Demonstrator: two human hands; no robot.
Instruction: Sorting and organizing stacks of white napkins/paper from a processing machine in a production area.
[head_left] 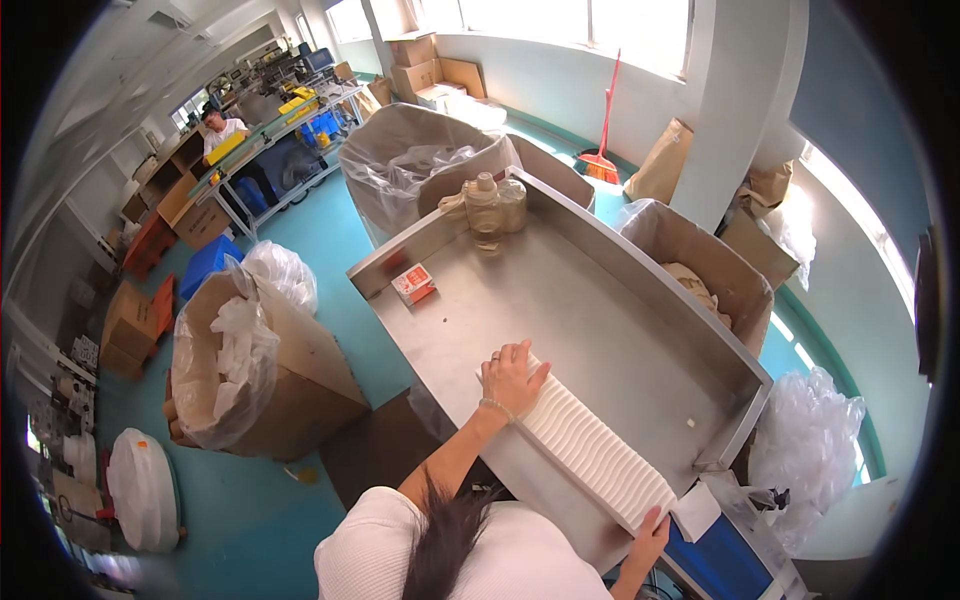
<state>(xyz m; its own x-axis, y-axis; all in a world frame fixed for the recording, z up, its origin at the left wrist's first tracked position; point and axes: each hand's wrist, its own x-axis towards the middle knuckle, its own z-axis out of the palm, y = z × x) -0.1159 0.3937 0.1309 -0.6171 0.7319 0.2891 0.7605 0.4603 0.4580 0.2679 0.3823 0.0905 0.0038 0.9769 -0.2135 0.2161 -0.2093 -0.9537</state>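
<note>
A long row of thin white pieces (595,447), packed side by side into a ribbed block, lies along the near side of a steel tray table (560,300). Their exact kind cannot be made out. My left hand (512,382) is closed over the far left end of the row, fingers bent across it and thumb on its right side. At the near right end, my right hand (647,546) grips the row, its thumb against the side; part of that hand is hidden. A separate small white piece (697,513) lies beside the right hand.
A red-and-white box (414,284) and a clear bottle (484,212) stand on the tray table. Lined cartons (290,385) surround it, along with a plastic bag bundle (808,440). Raised rims edge the table. A co-worker (222,135) sits far left.
</note>
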